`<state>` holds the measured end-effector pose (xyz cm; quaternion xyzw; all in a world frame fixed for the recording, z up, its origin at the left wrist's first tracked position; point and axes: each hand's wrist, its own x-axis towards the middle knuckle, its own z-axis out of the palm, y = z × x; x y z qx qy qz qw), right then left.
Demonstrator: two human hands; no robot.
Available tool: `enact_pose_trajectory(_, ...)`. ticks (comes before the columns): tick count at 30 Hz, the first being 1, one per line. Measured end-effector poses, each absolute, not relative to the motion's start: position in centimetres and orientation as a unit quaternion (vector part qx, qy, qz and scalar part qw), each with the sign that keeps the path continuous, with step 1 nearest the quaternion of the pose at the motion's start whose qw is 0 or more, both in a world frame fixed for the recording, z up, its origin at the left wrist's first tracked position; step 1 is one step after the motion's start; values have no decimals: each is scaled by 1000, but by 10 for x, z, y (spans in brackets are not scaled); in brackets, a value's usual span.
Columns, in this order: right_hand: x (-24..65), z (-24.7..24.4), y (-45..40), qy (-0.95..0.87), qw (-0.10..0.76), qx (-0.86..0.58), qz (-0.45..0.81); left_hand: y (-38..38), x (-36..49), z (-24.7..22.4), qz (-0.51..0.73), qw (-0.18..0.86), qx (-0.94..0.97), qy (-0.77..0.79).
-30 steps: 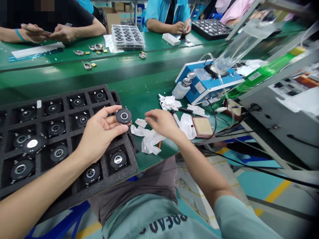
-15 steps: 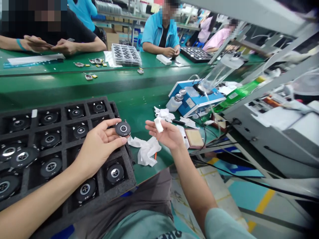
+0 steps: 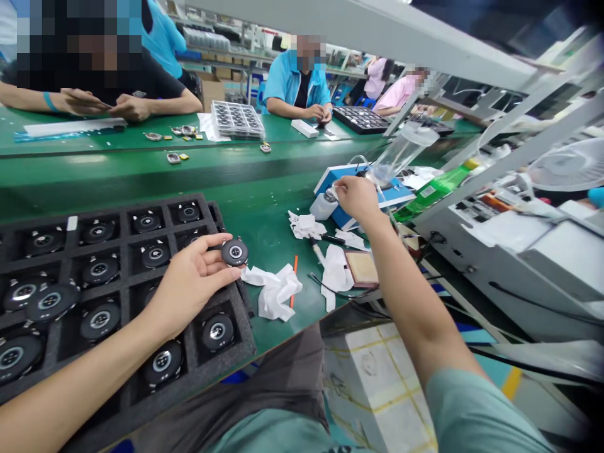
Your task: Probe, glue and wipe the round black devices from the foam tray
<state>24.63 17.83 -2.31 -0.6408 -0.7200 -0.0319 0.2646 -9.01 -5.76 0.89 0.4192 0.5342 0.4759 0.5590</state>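
Observation:
Pinched between the fingers and thumb of my left hand [image 3: 195,277] is a round black watch body [image 3: 234,251], its ringed sensor side facing up. That hand is over the right edge of a dark foam tray [image 3: 123,296], whose compartments hold several similar watch bodies. My right hand [image 3: 357,196] is at the top of a white bottle [image 3: 323,206] with a metal cap, fingers closed on a small white cloth [image 3: 334,191] that is mostly hidden. Crumpled white wipes [image 3: 278,292] lie on the green table between the hands, beside an orange stick [image 3: 296,267].
A blue machine [image 3: 344,217] with a clear cylinder stands behind the bottle. To its right are a green bottle [image 3: 436,192] and a metal frame. A tan pad [image 3: 362,269], wipes and cables lie near the table edge. Across the table, people work beside a clear tray [image 3: 237,119].
My right hand has moved forward and right, from above the table to the white bottle's top, with the white cloth. My left hand still holds the watch body in nearly the same place.

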Motion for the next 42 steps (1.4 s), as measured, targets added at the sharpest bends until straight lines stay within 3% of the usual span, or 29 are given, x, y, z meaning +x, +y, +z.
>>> enact_pose_trajectory(7,238,-30,181,-717,220,-661,-22,-59,-91,7,485,578,413,510)
enact_pose_trajectory(11,212,-27,140,-712,289,-640,-4,-60,-91,7,483,584,411,507)
enact_pose_trajectory(15,155,-21,62,-816,419,-390,84,-60,-89,6,484,586,407,507)
enact_pose_trajectory(20,104,-12,10,-887,406,-193,106,-59,-87,6,485,586,400,511)
enact_pose_trajectory(26,76,-14,-1,-874,390,-255,139,-59,-84,5,481,575,401,526)
enact_pose_trajectory(35,82,-21,3,-841,349,-411,51,-59,-85,4,474,560,416,536)
enact_pose_trajectory(42,109,-26,13,-848,415,-323,64,-59,-85,5,459,565,432,532)
